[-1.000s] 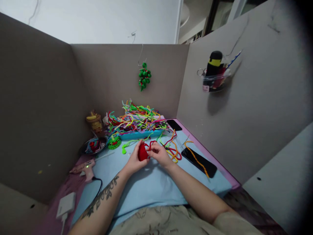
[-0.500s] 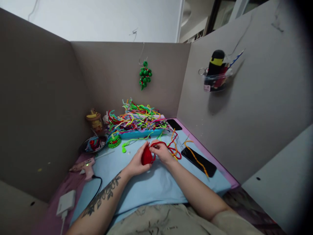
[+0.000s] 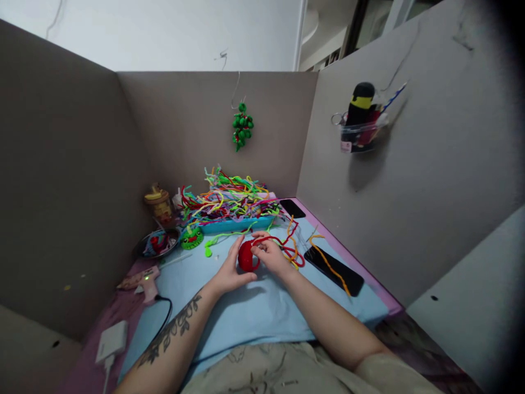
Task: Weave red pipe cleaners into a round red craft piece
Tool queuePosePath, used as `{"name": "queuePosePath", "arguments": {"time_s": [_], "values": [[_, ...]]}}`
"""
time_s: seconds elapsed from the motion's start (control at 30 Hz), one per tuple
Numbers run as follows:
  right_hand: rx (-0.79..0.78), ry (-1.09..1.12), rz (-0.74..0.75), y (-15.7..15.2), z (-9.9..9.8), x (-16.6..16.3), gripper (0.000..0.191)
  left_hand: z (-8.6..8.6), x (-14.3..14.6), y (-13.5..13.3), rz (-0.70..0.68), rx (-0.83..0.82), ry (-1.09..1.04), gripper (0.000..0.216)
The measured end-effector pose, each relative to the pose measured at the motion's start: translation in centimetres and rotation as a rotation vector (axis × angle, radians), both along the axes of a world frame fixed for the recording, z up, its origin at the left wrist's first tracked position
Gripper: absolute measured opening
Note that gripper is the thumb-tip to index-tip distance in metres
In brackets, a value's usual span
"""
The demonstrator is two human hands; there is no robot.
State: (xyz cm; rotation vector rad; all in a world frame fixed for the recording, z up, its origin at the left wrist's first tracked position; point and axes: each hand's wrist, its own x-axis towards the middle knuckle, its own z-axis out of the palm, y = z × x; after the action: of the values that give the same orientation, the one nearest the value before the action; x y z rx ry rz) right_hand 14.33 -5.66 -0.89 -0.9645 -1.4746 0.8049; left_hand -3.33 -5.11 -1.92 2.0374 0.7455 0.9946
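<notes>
In front of a long blue plastic tray [image 3: 240, 225], heaped with fuzzy strings of many colours [image 3: 229, 201], a small round red ball [image 3: 246, 258] is cupped between two bare hands. The left hand [image 3: 228, 273] is opened in a wide curve around the ball's left side, and its thumb is poked out below, away from the ball. The right hand [image 3: 271, 257] is nearly closed, with its fingertips bent in at the ball's right edge. A thick fuzzy red string [image 3: 277, 239] is seen there too; whether string or ball is pinched cannot be told.

A soft, light blue cloth [image 3: 250, 317] is spread in front of the tray. By the tray's left front corner, a round green woolly thing [image 3: 192, 239] is set down. Farther left and nearer than the tray, a pale pink glue gun [image 3: 150, 285] is laid. To the tray's front right, a flat black slab [image 3: 346, 282] is crossed by an orange fuzzy string [image 3: 329, 265].
</notes>
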Motion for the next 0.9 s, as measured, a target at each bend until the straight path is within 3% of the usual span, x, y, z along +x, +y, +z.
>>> {"name": "queuePosePath", "arguments": {"time_s": [0.2, 0.37, 0.53, 0.73, 0.83, 0.9], "values": [[0.151, -0.097, 0.011, -0.9, 0.7, -0.1, 0.015, 0.0, -0.2, 0.6, -0.109, -0.193, -0.120, 0.091], [0.138, -0.056, 0.056, -0.8, 0.4, -0.4, 0.016, 0.5, -0.1, 0.3, -0.112, -0.073, -0.101, 0.088], [0.028, 0.026, 0.072, -0.4, -0.1, -0.6, 0.024, 0.5, 0.1, 0.2, -0.089, 0.006, -0.055, 0.077], [-0.120, 0.067, 0.250, -0.2, 0.6, -0.2, 0.043, 0.6, -0.4, 1.2, 0.046, -0.214, -0.160, 0.065], [-0.201, 0.099, 0.359, -0.1, 1.0, 0.2, 0.044, 0.8, -0.7, 1.5, 0.116, -0.284, -0.161, 0.059], [-0.243, 0.129, 0.357, 0.0, 1.0, 0.5, 0.043, 0.8, -0.7, 1.7, 0.135, -0.319, -0.174, 0.059]]}}
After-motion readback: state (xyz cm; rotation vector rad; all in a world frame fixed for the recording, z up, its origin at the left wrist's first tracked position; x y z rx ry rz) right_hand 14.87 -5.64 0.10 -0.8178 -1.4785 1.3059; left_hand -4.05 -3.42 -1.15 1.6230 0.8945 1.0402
